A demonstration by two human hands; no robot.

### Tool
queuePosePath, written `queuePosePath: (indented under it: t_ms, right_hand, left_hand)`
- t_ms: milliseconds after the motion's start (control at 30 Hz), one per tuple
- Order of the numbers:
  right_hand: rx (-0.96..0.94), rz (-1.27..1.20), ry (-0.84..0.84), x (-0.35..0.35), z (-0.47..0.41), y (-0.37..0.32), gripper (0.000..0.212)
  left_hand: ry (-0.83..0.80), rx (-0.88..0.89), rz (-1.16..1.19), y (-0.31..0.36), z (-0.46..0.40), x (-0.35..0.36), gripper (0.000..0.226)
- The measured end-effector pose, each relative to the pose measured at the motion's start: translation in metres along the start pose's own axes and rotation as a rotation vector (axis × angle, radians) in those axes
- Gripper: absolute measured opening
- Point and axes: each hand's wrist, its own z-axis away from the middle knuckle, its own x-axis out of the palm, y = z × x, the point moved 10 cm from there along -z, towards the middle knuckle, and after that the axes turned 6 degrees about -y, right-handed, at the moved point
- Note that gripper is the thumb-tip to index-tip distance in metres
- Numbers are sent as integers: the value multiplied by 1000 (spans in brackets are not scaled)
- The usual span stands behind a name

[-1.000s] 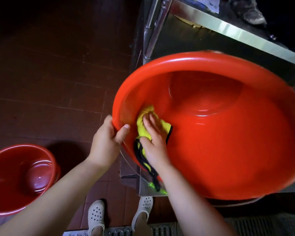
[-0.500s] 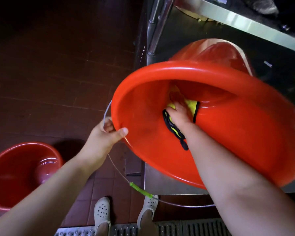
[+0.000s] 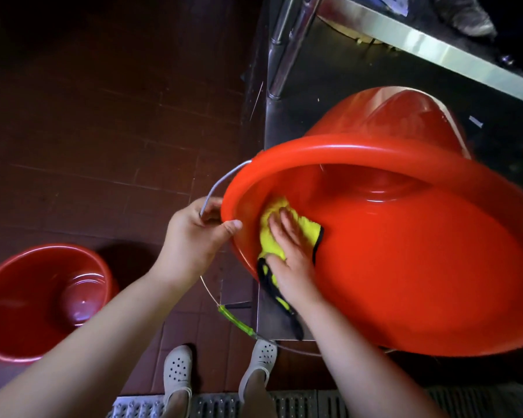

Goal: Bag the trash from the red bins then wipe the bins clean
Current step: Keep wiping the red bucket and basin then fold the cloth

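Note:
A large red bin [image 3: 420, 267] lies tilted on its side on a low steel shelf [image 3: 329, 95], its mouth facing me. My left hand [image 3: 194, 239] grips its left rim, thumb over the edge, beside the wire handle [image 3: 224, 185]. My right hand [image 3: 290, 254] is inside the bin, pressing a yellow cloth with black trim [image 3: 274, 236] flat against the inner left wall near the rim. A second red bin [image 3: 37, 300] stands upright on the floor at the lower left, its inside bare and shiny.
The steel table's legs [image 3: 287, 40] rise at the top centre, with its upper edge [image 3: 435, 52] running to the right. Dark red floor tiles [image 3: 103, 116] fill the left. My feet in white clogs [image 3: 178, 372] stand on a metal drain grate [image 3: 284, 402].
My right hand and the cloth have slid from deep near the bin's bottom back to the inner wall by the left rim. The bin has tipped and shifted slightly.

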Motion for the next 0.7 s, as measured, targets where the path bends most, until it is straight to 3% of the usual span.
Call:
queuePosePath:
  t_ms: [233, 433, 500, 600, 700]
  right_hand:
    - [277, 213, 94, -79, -65, 77, 61]
    - [357, 516, 148, -100, -82, 91, 63]
    - [371, 515, 135, -97, -81, 90, 62]
    - [418, 429, 169, -89, -73, 81, 57]
    - [441, 142, 233, -58, -51, 58, 57]
  left_hand:
    - [-78, 130, -148, 69, -24, 4, 28]
    - [-180, -36, 256, 22, -5, 4, 42]
    - [-161, -138, 289, -13, 14, 6, 44]
    - [-142, -218, 288, -42, 30, 19, 29]
    - [-102, -201, 329, -38, 27, 27, 24]
